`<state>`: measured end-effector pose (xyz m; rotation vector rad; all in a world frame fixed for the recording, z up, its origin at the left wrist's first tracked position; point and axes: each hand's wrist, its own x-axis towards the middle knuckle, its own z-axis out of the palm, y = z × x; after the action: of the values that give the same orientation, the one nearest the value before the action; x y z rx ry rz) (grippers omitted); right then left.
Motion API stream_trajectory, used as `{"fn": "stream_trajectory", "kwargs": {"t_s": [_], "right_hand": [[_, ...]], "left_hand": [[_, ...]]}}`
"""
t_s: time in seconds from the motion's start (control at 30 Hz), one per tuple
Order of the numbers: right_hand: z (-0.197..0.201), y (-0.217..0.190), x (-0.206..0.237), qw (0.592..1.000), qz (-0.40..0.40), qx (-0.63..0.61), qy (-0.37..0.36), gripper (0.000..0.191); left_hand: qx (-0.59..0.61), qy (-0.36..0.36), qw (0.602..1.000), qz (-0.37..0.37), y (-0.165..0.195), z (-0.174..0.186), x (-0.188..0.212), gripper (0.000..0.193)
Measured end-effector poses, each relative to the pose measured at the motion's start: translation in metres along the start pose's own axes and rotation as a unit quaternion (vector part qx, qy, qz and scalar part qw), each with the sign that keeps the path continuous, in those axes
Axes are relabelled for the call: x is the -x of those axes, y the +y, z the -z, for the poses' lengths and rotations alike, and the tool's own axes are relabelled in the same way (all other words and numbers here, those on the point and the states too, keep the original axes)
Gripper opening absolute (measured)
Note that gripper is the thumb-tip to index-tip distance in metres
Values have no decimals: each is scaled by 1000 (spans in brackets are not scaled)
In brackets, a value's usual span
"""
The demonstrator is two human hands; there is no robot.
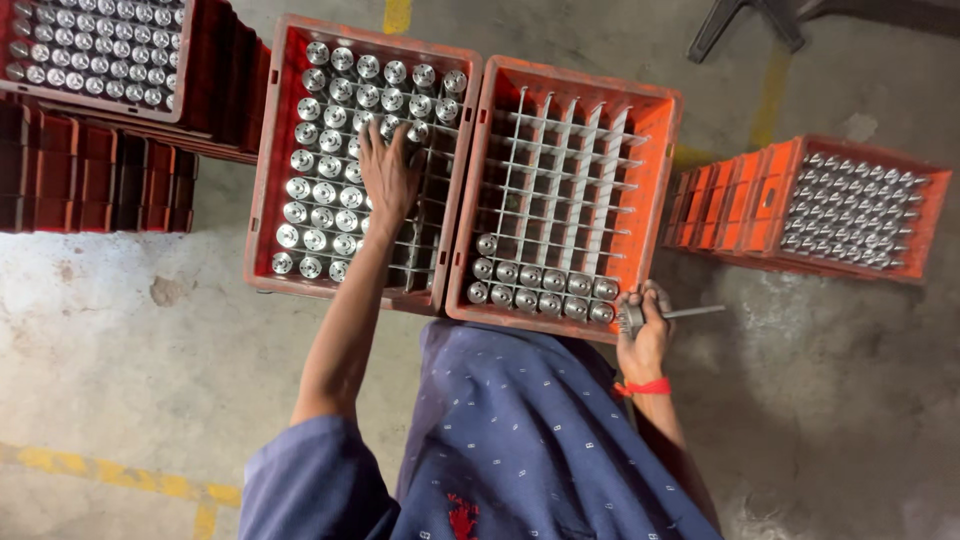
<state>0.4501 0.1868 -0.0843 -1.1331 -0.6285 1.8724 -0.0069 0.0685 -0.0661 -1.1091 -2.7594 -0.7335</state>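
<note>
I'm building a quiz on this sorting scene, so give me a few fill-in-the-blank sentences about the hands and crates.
1. The left hand rests on the metal cylinders in the ____ of the two adjoining crates.
2. The right crate has cylinders only in its ____ two rows.
3. The right hand wears a ____ wristband.

Missing words: left; nearest; red

Factory floor, orange crates [268, 150] of metal cylinders [325, 193], stained concrete floor [120, 330], yellow line [120, 475]
</note>
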Motion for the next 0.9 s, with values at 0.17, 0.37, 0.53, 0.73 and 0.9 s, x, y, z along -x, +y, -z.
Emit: {"fn": "stream_trajectory", "kwargs": {"t_s": [0.17, 0.37, 0.53, 0.73, 0.9], "right_hand": [[-21, 20, 1, 1000, -3, -19, -10, 13], [-21, 28, 20, 1000, -11, 3, -26, 13], [-45, 37, 24, 996, -58, 64, -38, 11], [-111, 37, 19, 989, -54, 114, -72, 15], [-143, 29, 25, 987, -38, 107, -116, 12]], "left_hand": [[-39, -21, 999, -26, -1, -13, -33, 47], [219, 2, 970, -103, -17, 32, -17, 48], [587, -124, 767, 229, 36, 44, 46, 42], [450, -255, 846, 131, 109, 8, 150, 29], [346, -321, 879, 69, 141, 12, 196, 44]]}}
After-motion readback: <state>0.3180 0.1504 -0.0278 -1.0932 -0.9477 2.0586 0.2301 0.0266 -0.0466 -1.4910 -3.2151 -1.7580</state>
